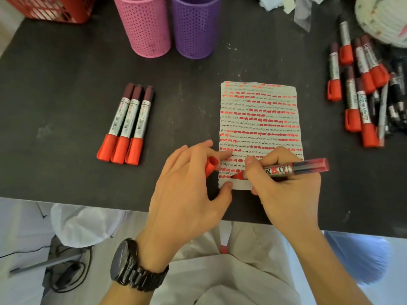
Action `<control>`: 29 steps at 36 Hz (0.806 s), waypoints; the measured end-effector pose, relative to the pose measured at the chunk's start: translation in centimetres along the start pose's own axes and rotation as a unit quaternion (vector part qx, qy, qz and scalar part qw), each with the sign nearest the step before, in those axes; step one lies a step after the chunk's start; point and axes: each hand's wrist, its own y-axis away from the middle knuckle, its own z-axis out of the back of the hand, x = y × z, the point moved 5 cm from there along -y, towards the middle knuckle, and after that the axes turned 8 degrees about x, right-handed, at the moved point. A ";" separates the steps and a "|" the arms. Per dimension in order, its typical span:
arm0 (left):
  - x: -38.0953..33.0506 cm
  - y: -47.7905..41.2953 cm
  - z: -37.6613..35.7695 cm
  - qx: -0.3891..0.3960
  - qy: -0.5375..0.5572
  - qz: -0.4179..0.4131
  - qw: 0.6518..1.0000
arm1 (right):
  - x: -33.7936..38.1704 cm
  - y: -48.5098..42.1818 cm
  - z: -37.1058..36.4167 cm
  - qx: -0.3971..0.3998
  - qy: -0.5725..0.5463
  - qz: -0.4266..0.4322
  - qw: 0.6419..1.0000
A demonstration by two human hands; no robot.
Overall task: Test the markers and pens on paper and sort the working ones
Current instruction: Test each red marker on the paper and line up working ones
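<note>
The paper (pixel 259 128), one small sheet lying on the dark worktop (pixel 66 84), was filled almost to its bottom edge with rows of red dashes alternating with rows of thin dark scribble, none of it legible as words. At its lower edge the right hand (pixel 284 190) gripped one uncapped red marker (pixel 295 169), fingers (pixel 267 158) curled tight round the barrel, the red tip touching the paper in the last row of dashes. The barrel's label showed the letters "NKU", the K in red; the rest was covered by the hand. The left hand (pixel 189 186), at the paper's lower left corner, held one red cap (pixel 211 165) tucked under its loosely bent fingers, while its forefinger tip and thumb tip rested on the sheet; exactly which fingers pinched the cap could not be made out. A black watch (pixel 134 265) sat on that wrist. Well to the left of the paper lay three capped markers (pixel 127 126) side by side, touching, with red caps, maroon ends and barcoded labels too small to read. To the paper's right was a loose pile of markers (pixel 361 89), at least six with red caps, with darker pens among them that could not be counted. Beyond the paper's far edge stood two perforated cups, one pink cup (pixel 143 25) and one purple cup (pixel 195 25), just beside each other.
</note>
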 end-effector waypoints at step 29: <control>0.4 0.1 -0.6 -0.004 -0.006 0.002 1.000 | -0.3 0.1 0.1 -0.006 -0.009 0.017 1.000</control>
